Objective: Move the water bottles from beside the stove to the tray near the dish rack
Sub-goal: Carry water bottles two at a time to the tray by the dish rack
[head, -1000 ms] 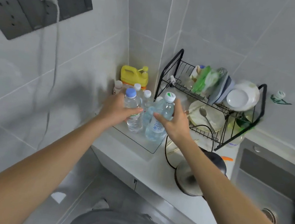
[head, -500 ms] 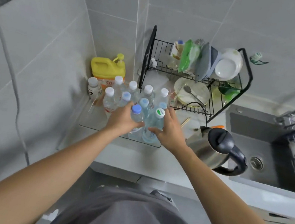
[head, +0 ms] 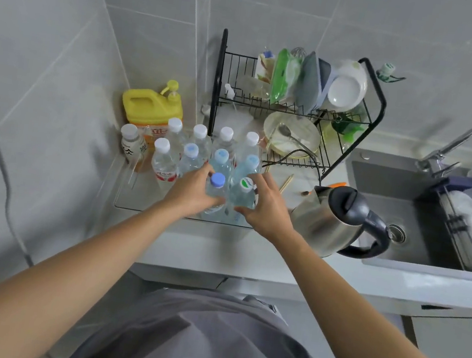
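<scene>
A clear tray [head: 132,194] lies on the counter in the corner, left of the black dish rack [head: 298,111]. Several water bottles stand in it in rows. My left hand [head: 193,192] grips a blue-capped bottle [head: 216,188] at the tray's front. Beside it, my right hand [head: 267,207] grips a bottle with a green-and-white cap [head: 243,192]. Both bottles stand upright and side by side, just in front of the other bottles; whether they rest on the tray floor I cannot tell.
A yellow detergent jug [head: 150,109] and a small white-capped drink bottle [head: 131,146] stand behind and left of the tray. A steel kettle [head: 341,218] sits just right of my right hand. Chopsticks [head: 286,183] lie on the counter. The sink [head: 400,208] is further right.
The view has tilted down over the counter. Both hands have brought the two bottles down into the tray's front row and still hold them.
</scene>
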`<act>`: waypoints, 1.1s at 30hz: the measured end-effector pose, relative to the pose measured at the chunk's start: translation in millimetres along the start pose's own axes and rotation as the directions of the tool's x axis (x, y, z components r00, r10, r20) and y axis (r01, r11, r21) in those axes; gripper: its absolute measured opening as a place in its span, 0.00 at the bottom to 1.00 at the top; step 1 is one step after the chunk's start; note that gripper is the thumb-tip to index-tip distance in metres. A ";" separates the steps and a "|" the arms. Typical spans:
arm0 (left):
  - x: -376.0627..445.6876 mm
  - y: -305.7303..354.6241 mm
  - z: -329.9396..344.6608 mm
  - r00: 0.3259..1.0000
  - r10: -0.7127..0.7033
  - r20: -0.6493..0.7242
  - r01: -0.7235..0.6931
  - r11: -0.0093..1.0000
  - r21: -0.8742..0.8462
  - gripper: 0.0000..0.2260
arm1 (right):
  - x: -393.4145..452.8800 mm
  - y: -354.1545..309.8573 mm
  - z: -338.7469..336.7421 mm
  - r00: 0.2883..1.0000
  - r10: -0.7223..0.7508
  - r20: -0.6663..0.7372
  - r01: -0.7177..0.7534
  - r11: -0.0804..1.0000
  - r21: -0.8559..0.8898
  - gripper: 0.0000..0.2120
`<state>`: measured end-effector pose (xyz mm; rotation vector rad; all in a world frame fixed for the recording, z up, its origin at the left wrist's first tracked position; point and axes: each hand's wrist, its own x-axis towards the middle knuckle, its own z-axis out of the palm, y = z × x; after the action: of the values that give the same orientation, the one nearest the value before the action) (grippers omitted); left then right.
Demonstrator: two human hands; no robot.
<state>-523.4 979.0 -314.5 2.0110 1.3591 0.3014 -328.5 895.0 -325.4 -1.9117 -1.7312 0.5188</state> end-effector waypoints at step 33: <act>11.6 -2.8 -12.0 0.984 0.169 0.059 -0.173 0.981 0.084 0.11 | 32.1 2.1 -17.8 0.988 -0.145 0.051 0.147 0.989 -0.021 0.17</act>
<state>-526.9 994.8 -309.6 2.1997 1.1884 0.2677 -312.5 924.8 -310.7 -1.7850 -1.9003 0.4954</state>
